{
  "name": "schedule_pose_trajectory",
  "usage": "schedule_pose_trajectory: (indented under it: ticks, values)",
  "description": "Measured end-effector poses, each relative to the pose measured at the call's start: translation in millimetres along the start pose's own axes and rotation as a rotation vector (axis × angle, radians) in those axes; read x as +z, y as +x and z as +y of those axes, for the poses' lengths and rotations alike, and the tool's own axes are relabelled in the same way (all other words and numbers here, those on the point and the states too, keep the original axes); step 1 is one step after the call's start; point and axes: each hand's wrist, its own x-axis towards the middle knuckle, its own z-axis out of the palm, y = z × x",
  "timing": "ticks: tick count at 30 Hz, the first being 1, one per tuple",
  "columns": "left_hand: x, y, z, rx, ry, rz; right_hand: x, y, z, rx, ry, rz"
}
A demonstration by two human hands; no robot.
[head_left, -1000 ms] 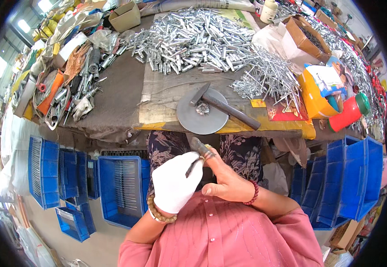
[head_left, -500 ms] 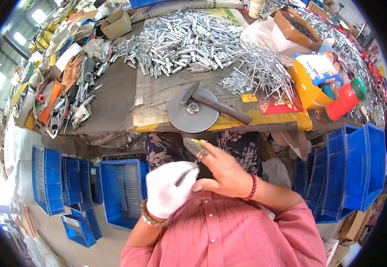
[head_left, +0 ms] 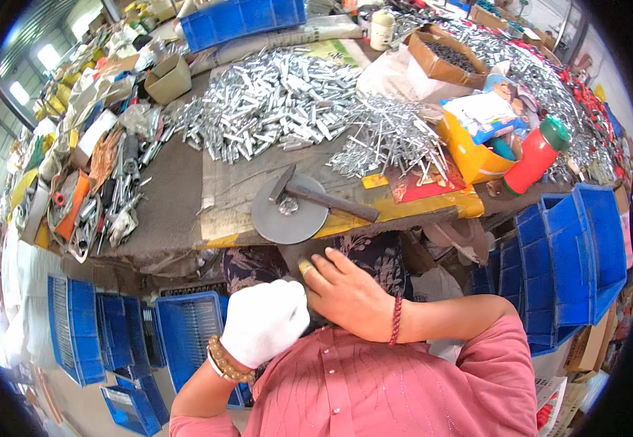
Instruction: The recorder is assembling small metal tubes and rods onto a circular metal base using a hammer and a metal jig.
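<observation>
In front of my shirt, my left hand (head_left: 267, 322) wears a white glove and is curled closed; whatever is inside it is hidden. Close against it, my bare right hand (head_left: 351, 297) has its fingers stretched forward, with a yellow band on one finger. Its thumb and part of its front are hidden or blurred. Beyond both hands, a round grey metal plate (head_left: 287, 230) rests at the bench's front edge. Across it lies a hammer (head_left: 334, 204), its handle pointing right, beside a small shiny ring-shaped piece (head_left: 288, 208).
Behind the plate are heaped silvery metal sleeves (head_left: 273, 102) and thin metal pins (head_left: 393, 138). A red jar (head_left: 531, 164) with a green lid stands right of a yellow box (head_left: 469, 149). Tools (head_left: 91, 218) crowd the left. Blue bins (head_left: 571, 255) are stacked at both sides below.
The view has tilted and shifted, so the bench sits lower and further left. My right hand's fingers have straightened and spread from a bent grasp; my gloved left hand has turned, staying closed.
</observation>
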Motion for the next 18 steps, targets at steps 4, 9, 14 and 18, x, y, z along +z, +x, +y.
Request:
schedule_pose_trajectory:
  ticks: [4,9,14,18]
  values:
    - [-0.8,-2.3,3.5,0.09,-0.113,0.032,2.1,-4.6,-7.7,0.03,0.088,-0.131]
    - [2.6,-1.1,6.4,0.07,-0.094,0.102,15.1,-2.1,-3.8,0.11,0.307,0.131]
    - [-8.5,7.4,-1.9,0.188,-0.319,0.031,-10.8,-5.4,50.2,0.214,0.17,0.334]
    - [-21.1,28.6,-29.1,-0.043,-0.374,0.184,-18.9,-9.1,125.7,0.435,-0.11,0.344]
